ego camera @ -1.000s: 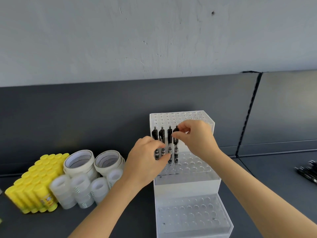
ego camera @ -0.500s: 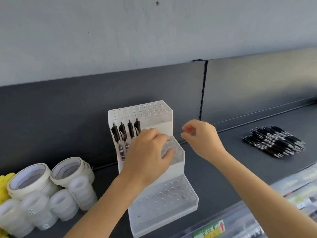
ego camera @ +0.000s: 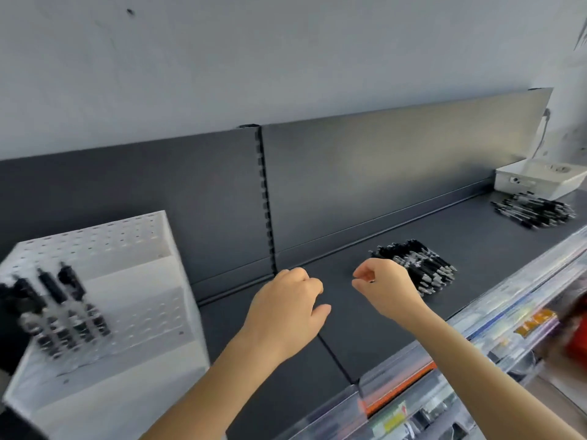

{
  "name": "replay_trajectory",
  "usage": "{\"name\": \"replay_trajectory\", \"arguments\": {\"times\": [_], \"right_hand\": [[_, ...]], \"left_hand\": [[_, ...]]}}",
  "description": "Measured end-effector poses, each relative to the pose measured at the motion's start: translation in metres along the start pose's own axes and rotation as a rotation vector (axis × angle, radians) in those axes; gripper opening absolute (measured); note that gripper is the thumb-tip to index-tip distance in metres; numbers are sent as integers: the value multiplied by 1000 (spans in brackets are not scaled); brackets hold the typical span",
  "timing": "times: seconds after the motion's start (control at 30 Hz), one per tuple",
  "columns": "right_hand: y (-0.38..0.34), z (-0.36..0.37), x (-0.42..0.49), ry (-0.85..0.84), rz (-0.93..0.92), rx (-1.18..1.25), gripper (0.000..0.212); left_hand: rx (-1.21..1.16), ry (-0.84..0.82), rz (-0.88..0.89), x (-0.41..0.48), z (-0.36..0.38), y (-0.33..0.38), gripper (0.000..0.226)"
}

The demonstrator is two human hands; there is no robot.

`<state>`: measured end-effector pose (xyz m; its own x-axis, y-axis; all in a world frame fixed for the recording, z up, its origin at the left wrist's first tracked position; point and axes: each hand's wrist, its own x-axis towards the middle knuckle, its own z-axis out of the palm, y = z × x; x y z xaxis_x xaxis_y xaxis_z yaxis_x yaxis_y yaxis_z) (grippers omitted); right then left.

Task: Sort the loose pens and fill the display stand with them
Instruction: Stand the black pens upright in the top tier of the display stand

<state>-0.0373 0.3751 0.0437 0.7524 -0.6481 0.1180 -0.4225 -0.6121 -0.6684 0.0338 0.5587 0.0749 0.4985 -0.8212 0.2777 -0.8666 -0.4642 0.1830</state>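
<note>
The white stepped display stand point(ego camera: 133, 281) is at the far left on the dark shelf, with several black pens point(ego camera: 60, 309) upright in its middle tier. A heap of loose black pens point(ego camera: 419, 265) lies on the shelf to the right. My right hand point(ego camera: 384, 287) hovers just left of that heap, fingers curled with thumb and forefinger close together, holding nothing. My left hand point(ego camera: 286, 312) floats over the bare shelf between the stand and the heap, fingers loosely curled and empty.
A second heap of black pens point(ego camera: 533, 211) lies at the far right, beside a white box point(ego camera: 540, 179). The dark shelf point(ego camera: 365, 328) has a back panel behind and a clear price-strip rail point(ego camera: 476, 331) along its front edge.
The view has swung right, shifting the stand to the left edge. Both hands have left the stand and moved right toward the nearer heap of pens; tape rolls and glue sticks are out of view.
</note>
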Motion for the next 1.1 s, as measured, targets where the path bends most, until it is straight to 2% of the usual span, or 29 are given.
{"name": "replay_trajectory", "arguments": {"times": [0.17,0.27,0.4,0.6,0.7,0.83,0.97,1.1], "right_hand": [[76,-48,51,-44,30,-160,5],[115,-66,79,-81,59,-274,19],[147,-73,106,-132,67,-288,37],[153,-70,125,-200,77,-247,50],[148,-65,129,-237,72,-264,51],[143,-58,134,-263,58,-297,43],[145,-57,141,-321,84,-283,44],[150,-57,148,-353,121,-222,46]], "left_hand": [[-67,-112,-115,66,47,54,32],[-92,-166,-198,98,73,77,29],[-121,-225,-288,127,102,96,26],[-186,-240,-399,163,128,103,9],[-283,-261,-477,181,138,102,13],[-467,-237,-589,199,148,103,30],[-566,-191,-675,212,163,102,16],[-722,-133,-786,222,173,95,24]]}}
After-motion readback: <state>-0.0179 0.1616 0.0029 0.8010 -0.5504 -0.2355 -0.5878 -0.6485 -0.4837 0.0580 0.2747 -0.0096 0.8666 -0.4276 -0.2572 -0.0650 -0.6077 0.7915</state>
